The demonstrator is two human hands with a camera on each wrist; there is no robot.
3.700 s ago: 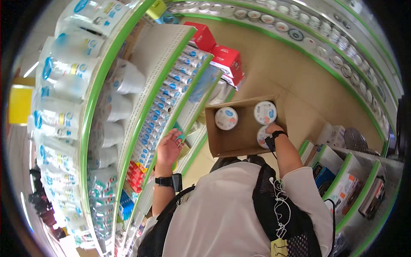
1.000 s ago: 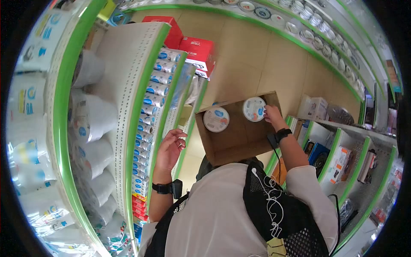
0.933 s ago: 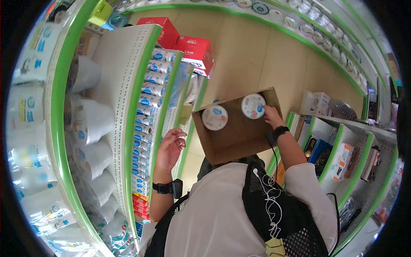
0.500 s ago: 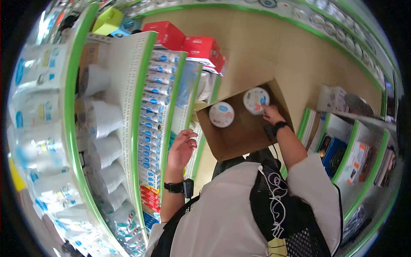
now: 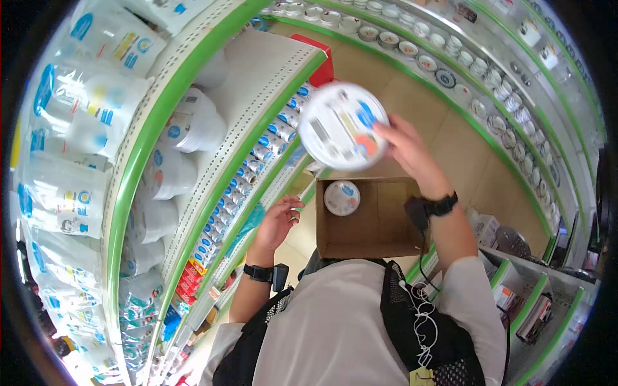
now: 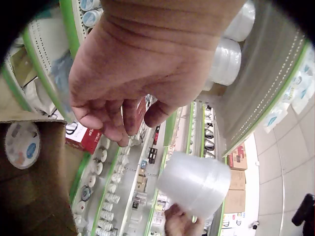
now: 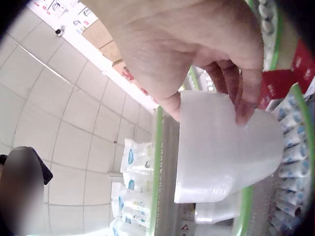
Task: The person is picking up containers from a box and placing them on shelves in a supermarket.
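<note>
My right hand (image 5: 417, 157) pinches a round pack of white plastic bowls (image 5: 341, 125) at its edge, raised above the cardboard box with its printed label facing up. The right wrist view shows the translucent, tapering side of the pack (image 7: 216, 147), with the thumb at the wide rim and the fingers on the wall. One more labelled pack (image 5: 342, 197) sits in the upper left corner of the open cardboard box (image 5: 370, 249). Left of the box, my left hand (image 5: 277, 224) hangs beside the shelving, fingers loosely curled and holding nothing.
On the left, a shelf (image 5: 257, 64) with green edges bears similar bowl packs (image 5: 193, 119) and rows of small wrapped rolls (image 5: 248, 170). Shelves with stacked dishes (image 5: 444, 77) curve round the far side. A lower shelf unit (image 5: 521, 302) stands at the right.
My right hand has lifted a bowl pack out of the box, up and to the left towards the shelf. One pack stays in the box. The left hand remains idle.
</note>
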